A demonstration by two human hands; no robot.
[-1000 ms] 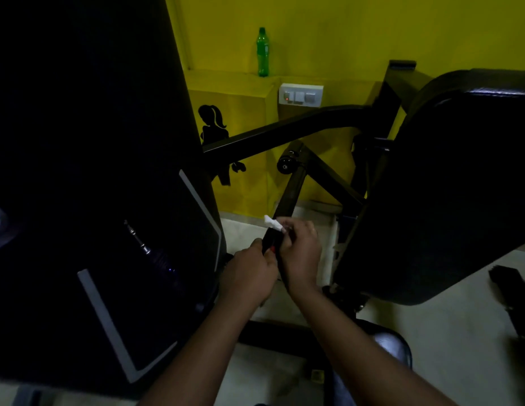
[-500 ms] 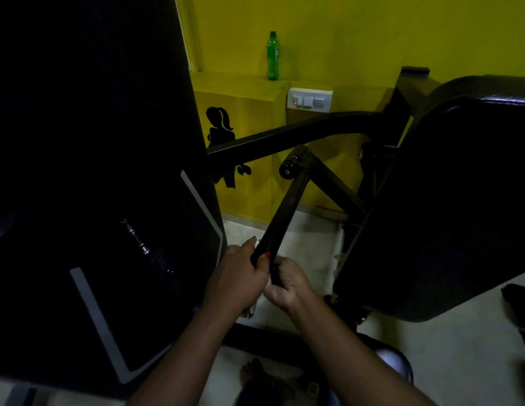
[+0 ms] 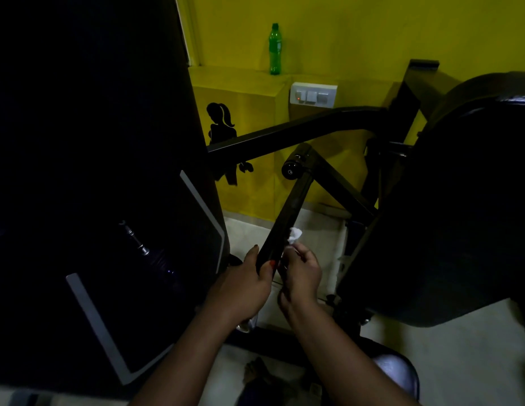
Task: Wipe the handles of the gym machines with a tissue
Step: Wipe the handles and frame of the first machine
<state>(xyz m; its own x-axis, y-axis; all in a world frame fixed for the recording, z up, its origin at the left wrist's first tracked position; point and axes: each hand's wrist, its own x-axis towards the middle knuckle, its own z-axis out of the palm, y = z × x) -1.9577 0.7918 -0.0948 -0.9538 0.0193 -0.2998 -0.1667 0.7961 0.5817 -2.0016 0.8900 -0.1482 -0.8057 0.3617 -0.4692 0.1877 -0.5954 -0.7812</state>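
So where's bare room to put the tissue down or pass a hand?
Free: the yellow ledge beside the green bottle; pale floor between the handle bar and the black pad. Crowded: the bar's lower end, where left hand grips and right hand holds the tissue.

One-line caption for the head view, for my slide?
Left hand grips the black handle; right hand presses a tissue to it.

Left hand: fingers and thumb curled round handle. Right hand: fingertips pinching tissue at the handle's side. Both forearms bare, extended forward, converging.
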